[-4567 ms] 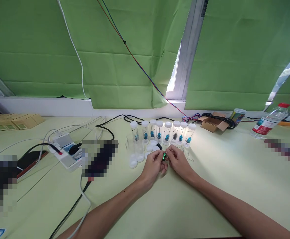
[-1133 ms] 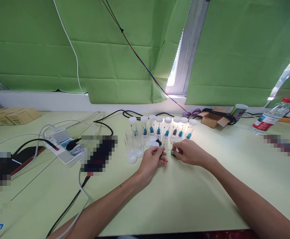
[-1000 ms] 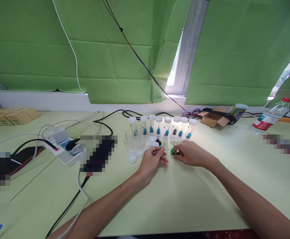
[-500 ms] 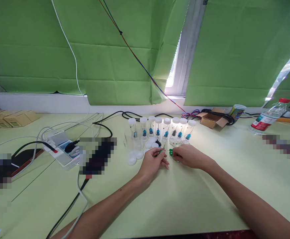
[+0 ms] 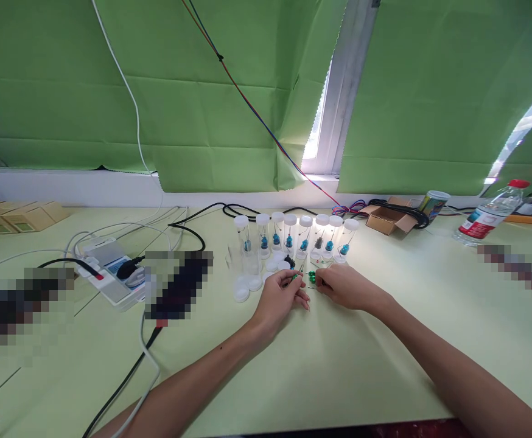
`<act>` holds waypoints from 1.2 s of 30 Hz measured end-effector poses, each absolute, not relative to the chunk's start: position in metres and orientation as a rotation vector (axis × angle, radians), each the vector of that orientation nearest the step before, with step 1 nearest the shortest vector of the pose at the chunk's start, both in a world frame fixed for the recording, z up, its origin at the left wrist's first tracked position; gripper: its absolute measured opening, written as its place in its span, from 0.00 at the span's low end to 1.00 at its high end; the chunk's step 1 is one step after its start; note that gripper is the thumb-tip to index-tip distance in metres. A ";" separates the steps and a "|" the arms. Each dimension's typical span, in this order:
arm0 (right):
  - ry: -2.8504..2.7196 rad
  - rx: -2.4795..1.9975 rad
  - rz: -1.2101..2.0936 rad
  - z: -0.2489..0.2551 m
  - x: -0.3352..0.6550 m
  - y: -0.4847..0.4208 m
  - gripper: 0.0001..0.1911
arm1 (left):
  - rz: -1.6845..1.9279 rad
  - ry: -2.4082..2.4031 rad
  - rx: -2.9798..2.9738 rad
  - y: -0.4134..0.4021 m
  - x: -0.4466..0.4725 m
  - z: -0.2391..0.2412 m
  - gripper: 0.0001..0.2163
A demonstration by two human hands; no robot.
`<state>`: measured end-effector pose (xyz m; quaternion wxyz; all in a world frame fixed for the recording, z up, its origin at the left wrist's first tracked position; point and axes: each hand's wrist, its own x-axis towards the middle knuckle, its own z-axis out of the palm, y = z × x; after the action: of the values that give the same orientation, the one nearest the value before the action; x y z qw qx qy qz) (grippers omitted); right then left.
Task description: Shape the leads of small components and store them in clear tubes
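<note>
In the head view my left hand (image 5: 280, 297) is closed in a pinch on a small green part (image 5: 295, 277), mostly covered by the fingers; thin wire leads stick up beside it. Close by on the right, my right hand (image 5: 344, 287) has its fingertips closed at a cluster of small green components (image 5: 312, 277); how firmly they grip is hard to see. Behind both hands stands a row of clear tubes (image 5: 304, 232) with white caps, holding blue parts with wire leads, one of them greyish. A small black part (image 5: 290, 261) lies just beyond my left hand.
White caps (image 5: 241, 291) and uncapped clear tubes (image 5: 235, 261) are left of my hands. Further left, a power strip (image 5: 111, 277) has cables running from it. At the back right are an open cardboard box (image 5: 387, 220), a can (image 5: 434, 205) and a tilted-looking bottle (image 5: 487, 216).
The green components at my right fingertips have shifted and turned slightly, with more of them showing. My left hand has hardly moved. The whole view has moved a little.
</note>
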<state>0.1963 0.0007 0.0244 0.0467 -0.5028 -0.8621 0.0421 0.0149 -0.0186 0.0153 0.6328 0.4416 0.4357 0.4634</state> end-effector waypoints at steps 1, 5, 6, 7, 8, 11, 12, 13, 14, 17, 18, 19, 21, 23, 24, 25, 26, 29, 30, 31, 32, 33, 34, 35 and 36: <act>-2.634 -1.541 0.123 0.025 0.196 0.000 0.08 | 1.060 0.997 1.012 -0.019 0.015 0.015 0.03; -2.663 -1.584 0.087 0.027 0.194 -0.003 0.08 | 1.060 1.001 1.016 -0.018 0.015 0.014 0.03; -2.679 -1.598 0.076 0.028 0.193 -0.003 0.08 | 1.061 1.000 1.018 -0.017 0.015 0.014 0.04; -2.698 -1.613 0.063 0.029 0.191 -0.004 0.09 | 1.060 0.999 1.021 -0.017 0.015 0.013 0.04; -2.720 -1.628 0.050 0.030 0.190 -0.005 0.09 | 1.060 1.000 1.022 -0.016 0.015 0.012 0.04; -2.776 -1.662 -0.003 0.032 0.187 -0.007 0.10 | 1.060 1.009 1.018 -0.016 0.014 0.011 0.04; -2.787 -1.668 -0.021 0.032 0.186 -0.007 0.09 | 1.060 1.013 1.015 -0.016 0.014 0.011 0.04; -2.793 -1.669 -0.037 0.032 0.185 -0.008 0.09 | 1.061 1.014 1.013 -0.016 0.014 0.011 0.04; -2.796 -1.669 -0.047 0.032 0.185 -0.008 0.09 | 1.062 1.014 1.012 -0.016 0.014 0.011 0.04; -2.800 -1.662 -0.056 0.030 0.185 -0.008 0.09 | 1.063 1.007 1.013 -0.017 0.014 0.012 0.05; -2.800 -1.663 -0.056 0.030 0.185 -0.008 0.09 | 1.061 1.006 1.014 -0.017 0.014 0.012 0.05; -2.799 -1.665 -0.058 0.029 0.185 -0.008 0.09 | 1.060 1.007 1.015 -0.017 0.014 0.012 0.05; -2.796 -1.667 -0.061 0.029 0.185 -0.008 0.09 | 1.056 1.010 1.012 -0.016 0.014 0.012 0.05; -2.794 -1.673 -0.066 0.029 0.185 -0.008 0.09 | 1.055 1.010 1.003 -0.016 0.014 0.012 0.05; -2.794 -1.669 -0.072 0.029 0.185 -0.008 0.09 | 1.055 1.009 0.999 -0.016 0.014 0.012 0.05; -2.794 -1.659 -0.078 0.029 0.185 -0.009 0.09 | 1.055 1.006 0.995 -0.016 0.014 0.011 0.05; -2.794 -1.644 -0.081 0.030 0.185 -0.009 0.08 | 1.055 1.003 0.992 -0.016 0.014 0.011 0.05; -2.755 -1.598 -0.080 0.030 0.184 -0.011 0.08 | 1.058 0.988 0.993 -0.015 0.013 0.008 0.05; -2.727 -1.590 -0.075 0.030 0.184 -0.011 0.09 | 1.059 0.985 0.993 -0.015 0.013 0.007 0.05; -2.692 -1.582 -0.072 0.031 0.184 -0.011 0.09 | 1.059 0.980 0.994 -0.015 0.013 0.006 0.05; -2.653 -1.569 -0.069 0.031 0.184 -0.012 0.09 | 1.059 0.975 0.995 -0.014 0.013 0.005 0.05; -2.610 -1.554 -0.068 0.031 0.184 -0.012 0.09 | 1.059 0.973 0.994 -0.014 0.013 0.005 0.05; -2.566 -1.537 -0.065 0.032 0.185 -0.012 0.09 | 1.060 0.972 0.994 -0.014 0.013 0.005 0.05; -2.519 -1.521 -0.061 0.032 0.185 -0.012 0.09 | 1.061 0.973 0.993 -0.014 0.013 0.005 0.05; -2.467 -1.511 -0.054 0.032 0.185 -0.011 0.09 | 1.063 0.979 0.991 -0.014 0.013 0.005 0.05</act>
<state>0.1846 -0.0111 0.0319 0.1236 -0.5183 -0.8460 -0.0184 0.0131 -0.0138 0.0052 0.6403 0.4345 0.4291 0.4659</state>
